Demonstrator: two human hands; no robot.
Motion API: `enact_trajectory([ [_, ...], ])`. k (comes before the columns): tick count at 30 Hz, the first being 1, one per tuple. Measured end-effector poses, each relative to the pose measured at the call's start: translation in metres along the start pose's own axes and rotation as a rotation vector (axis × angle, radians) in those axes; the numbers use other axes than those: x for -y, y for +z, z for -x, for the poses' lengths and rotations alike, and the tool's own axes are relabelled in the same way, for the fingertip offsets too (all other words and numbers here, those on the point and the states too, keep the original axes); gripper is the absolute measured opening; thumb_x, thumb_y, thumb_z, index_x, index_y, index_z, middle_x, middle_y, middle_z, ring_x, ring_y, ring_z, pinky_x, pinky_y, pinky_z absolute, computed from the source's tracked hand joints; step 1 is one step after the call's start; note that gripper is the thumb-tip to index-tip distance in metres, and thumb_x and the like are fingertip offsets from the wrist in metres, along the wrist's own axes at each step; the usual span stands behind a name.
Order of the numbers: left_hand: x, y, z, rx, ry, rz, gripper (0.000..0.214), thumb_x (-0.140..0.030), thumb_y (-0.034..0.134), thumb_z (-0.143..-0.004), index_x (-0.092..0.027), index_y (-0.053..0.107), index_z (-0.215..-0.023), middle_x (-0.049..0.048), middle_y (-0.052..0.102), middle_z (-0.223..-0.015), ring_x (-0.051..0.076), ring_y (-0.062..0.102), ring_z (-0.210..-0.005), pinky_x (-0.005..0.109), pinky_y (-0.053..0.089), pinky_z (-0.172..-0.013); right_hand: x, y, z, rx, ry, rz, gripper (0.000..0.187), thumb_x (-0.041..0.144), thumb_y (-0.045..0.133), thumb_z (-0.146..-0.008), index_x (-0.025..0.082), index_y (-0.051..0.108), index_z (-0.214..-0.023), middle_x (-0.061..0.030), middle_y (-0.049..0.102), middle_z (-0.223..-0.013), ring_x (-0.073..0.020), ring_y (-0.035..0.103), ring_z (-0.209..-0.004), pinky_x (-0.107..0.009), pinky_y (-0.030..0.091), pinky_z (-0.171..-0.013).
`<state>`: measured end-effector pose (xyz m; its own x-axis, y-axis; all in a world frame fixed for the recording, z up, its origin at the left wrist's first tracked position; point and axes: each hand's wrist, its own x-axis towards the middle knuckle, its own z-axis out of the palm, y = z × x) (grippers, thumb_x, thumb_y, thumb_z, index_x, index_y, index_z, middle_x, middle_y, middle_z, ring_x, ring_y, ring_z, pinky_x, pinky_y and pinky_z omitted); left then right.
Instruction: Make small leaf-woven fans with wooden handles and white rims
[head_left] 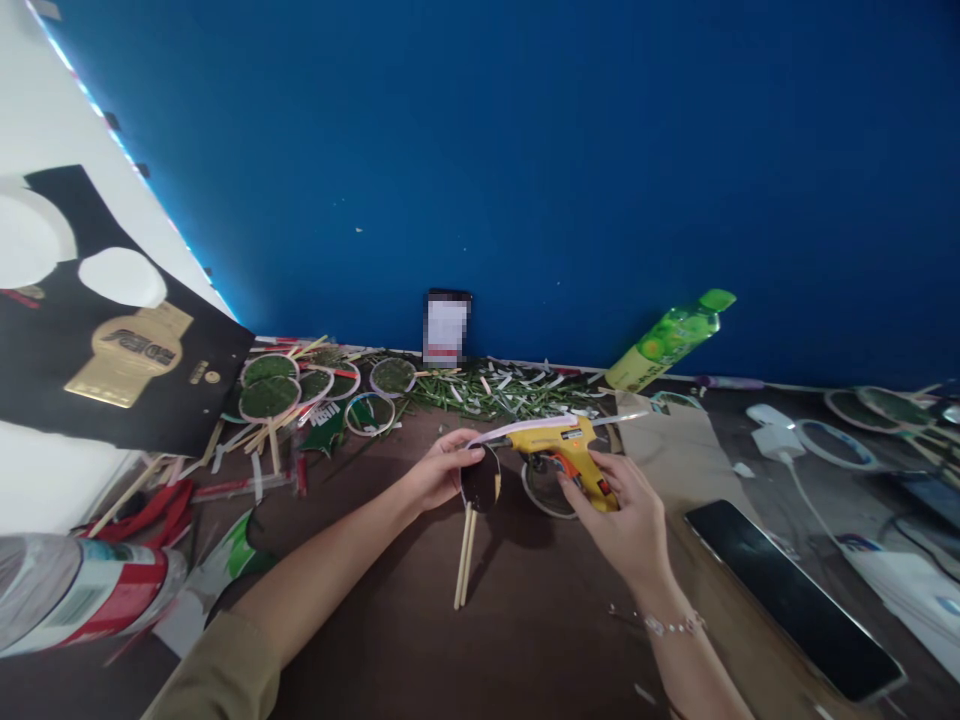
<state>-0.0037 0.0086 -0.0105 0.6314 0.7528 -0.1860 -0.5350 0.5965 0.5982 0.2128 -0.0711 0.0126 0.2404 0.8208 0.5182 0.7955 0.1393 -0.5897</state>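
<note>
Between the thumb and fingers of my left hand [442, 470] is a small round fan [480, 482] with a dark, see-through face. Two pale wooden sticks [464, 562] hang down from its lower edge. A pale strip [517, 427] stretches from the fan's top to the right, past the glue gun. My right hand [628, 510] is closed round the handle of a yellow hot glue gun [551, 440], its nozzle pointing left close to the fan's rim. A clear glue stick [626, 417] sticks out of the gun's back. Partly hidden behind the gun lies another ring [550, 500].
Several finished-looking round fans [270, 395] lie at the back left, beside green and white clippings [487, 388]. A green-capped bottle [667, 345] leans on the blue wall. A phone [795, 600] lies at right on cardboard [675, 445]; a large plastic bottle [97, 592] is at left.
</note>
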Motion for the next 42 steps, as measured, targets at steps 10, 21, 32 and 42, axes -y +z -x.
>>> enact_trajectory([
  [10,-0.0010,0.0004,0.0004,-0.011,-0.008,0.006,0.034,-0.018,0.079,-0.055,-0.015,0.057,-0.080,-0.0016,0.064,-0.062,0.011,0.060,-0.049,0.019,0.049,-0.046,0.0007,-0.0012,-0.0001,0.005,0.000,-0.019,0.032,0.037,0.064,-0.071,0.019,0.055,-0.096,-0.0074,0.059,-0.091,-0.0208,0.061,-0.080,-0.036,0.051,-0.074],
  [21,0.0001,-0.0021,-0.0011,-0.020,0.018,-0.004,0.033,-0.020,0.078,-0.056,-0.015,0.057,-0.081,-0.0031,0.062,-0.062,0.009,0.059,-0.050,0.018,0.048,-0.048,0.0047,-0.0039,-0.0011,-0.018,0.004,0.013,0.032,0.038,0.064,-0.070,0.018,0.056,-0.094,-0.0075,0.060,-0.090,-0.0207,0.061,-0.078,-0.035,0.052,-0.071],
  [32,-0.0013,-0.0001,-0.0003,-0.037,0.020,0.006,0.035,-0.020,0.079,-0.055,-0.014,0.056,-0.081,-0.0035,0.061,-0.058,0.009,0.058,-0.047,0.017,0.047,-0.045,0.0061,-0.0053,-0.0004,-0.018,-0.004,0.001,0.033,0.037,0.064,-0.071,0.018,0.057,-0.096,-0.0080,0.061,-0.092,-0.0205,0.061,-0.080,-0.033,0.052,-0.070],
  [42,-0.0006,-0.0026,-0.0026,-0.027,0.034,0.023,0.032,-0.018,0.077,-0.057,-0.014,0.056,-0.081,-0.0040,0.060,-0.059,0.008,0.058,-0.047,0.017,0.048,-0.046,0.0027,-0.0054,0.0009,-0.021,0.014,-0.011,0.033,0.036,0.066,-0.070,0.018,0.057,-0.097,-0.0078,0.060,-0.095,-0.0208,0.061,-0.081,-0.035,0.052,-0.072],
])
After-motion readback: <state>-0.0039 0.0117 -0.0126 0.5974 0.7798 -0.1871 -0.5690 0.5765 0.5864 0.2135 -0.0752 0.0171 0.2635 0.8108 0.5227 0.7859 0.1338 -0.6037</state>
